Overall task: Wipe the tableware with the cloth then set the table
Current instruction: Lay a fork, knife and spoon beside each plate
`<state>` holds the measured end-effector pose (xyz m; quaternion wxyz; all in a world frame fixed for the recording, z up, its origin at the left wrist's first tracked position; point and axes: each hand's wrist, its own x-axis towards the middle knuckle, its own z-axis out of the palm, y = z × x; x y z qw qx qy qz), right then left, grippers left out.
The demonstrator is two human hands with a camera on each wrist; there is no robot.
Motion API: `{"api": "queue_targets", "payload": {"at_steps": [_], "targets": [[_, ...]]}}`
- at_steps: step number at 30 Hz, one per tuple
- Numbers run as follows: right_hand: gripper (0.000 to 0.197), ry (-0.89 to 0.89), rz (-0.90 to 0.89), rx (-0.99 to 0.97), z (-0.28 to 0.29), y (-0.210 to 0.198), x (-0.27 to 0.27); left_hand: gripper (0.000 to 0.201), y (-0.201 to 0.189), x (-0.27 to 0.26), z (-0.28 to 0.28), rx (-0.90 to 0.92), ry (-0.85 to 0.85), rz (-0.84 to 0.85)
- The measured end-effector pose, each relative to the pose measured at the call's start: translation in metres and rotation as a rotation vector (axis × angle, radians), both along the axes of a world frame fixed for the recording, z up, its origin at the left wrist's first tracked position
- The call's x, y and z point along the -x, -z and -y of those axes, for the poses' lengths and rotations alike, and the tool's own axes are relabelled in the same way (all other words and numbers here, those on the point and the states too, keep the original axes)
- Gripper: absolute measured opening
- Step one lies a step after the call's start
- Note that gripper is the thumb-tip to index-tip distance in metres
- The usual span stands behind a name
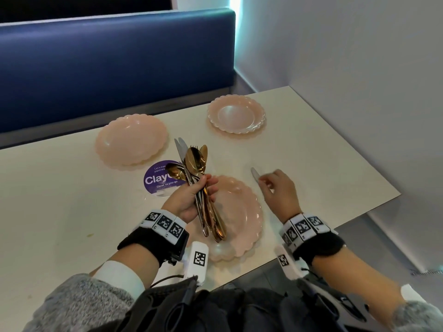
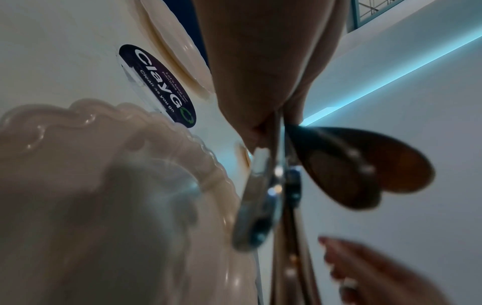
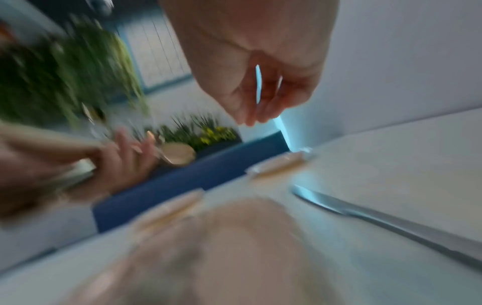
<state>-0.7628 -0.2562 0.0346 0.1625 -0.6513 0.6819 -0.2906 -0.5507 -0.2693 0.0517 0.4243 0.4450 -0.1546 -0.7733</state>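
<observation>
Left hand grips a bundle of cutlery, gold spoons and steel knives, above the near scalloped pink plate. Right hand, fingers loosely curled, apparently empty, hovers over a steel knife lying flat on the smooth white bench.

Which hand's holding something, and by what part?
Left hand grips the cutlery bundle around the handles. Right hand holds nothing, poised above the knife lying on the table.
</observation>
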Motion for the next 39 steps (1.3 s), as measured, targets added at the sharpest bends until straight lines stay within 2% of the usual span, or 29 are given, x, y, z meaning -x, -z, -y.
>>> {"api": "queue_targets", "payload": {"at_steps": [2,4,6,9,13,16,18,21,23,25,27,30,34,39], "targets": [[0.016,-0.155,0.111,-0.031,0.011,-0.026,-0.029,0.02,0.001,0.003,0.0,0.0,0.012,0.004],[0.023,-0.284,0.11,-0.169,0.017,-0.043,-0.053,0.02,0.002,0.007,0.0,-0.007,0.038,-0.007],[0.027,-0.318,0.1,-0.289,0.022,-0.046,-0.064,0.021,0.001,0.009,0.001,-0.015,0.071,0.01],[0.022,-0.267,0.177,-0.39,0.029,-0.039,-0.065,0.021,-0.001,0.012,0.001,-0.03,0.071,-0.012],[0.018,-0.229,0.465,-0.545,0.029,-0.029,-0.063,0.019,-0.005,0.018,0.005,-0.035,0.062,-0.005],[0.017,-0.196,0.591,-0.62,0.031,-0.029,-0.055,0.02,-0.006,0.024,0.008,-0.041,0.083,-0.015],[0.016,-0.17,0.674,-0.645,0.036,-0.027,-0.046,0.022,-0.005,0.029,0.009,-0.039,0.104,-0.024],[0.019,-0.072,0.69,-0.573,0.045,-0.024,-0.025,0.021,-0.001,0.035,0.012,-0.047,0.103,-0.004],[0.019,0.018,0.642,-0.475,0.051,-0.023,0.0,0.02,0.002,0.037,0.014,-0.049,0.078,0.004],[0.011,0.081,0.459,-0.435,0.054,-0.017,0.033,0.021,0.004,0.035,0.016,-0.058,0.052,0.009],[0.006,0.111,0.213,-0.492,0.052,-0.005,0.065,0.021,0.006,0.033,0.017,-0.065,0.037,0.01],[0.017,0.135,-0.034,-0.61,0.042,0.017,0.097,0.021,0.008,0.03,0.02,-0.073,0.007,-0.001],[0.014,0.139,-0.041,-0.646,0.032,0.037,0.107,0.022,0.008,0.029,0.021,-0.076,-0.001,-0.005],[0.014,0.13,-0.089,-0.529,0.028,0.049,0.106,0.02,0.011,0.027,0.021,-0.094,-0.008,-0.029]]}}
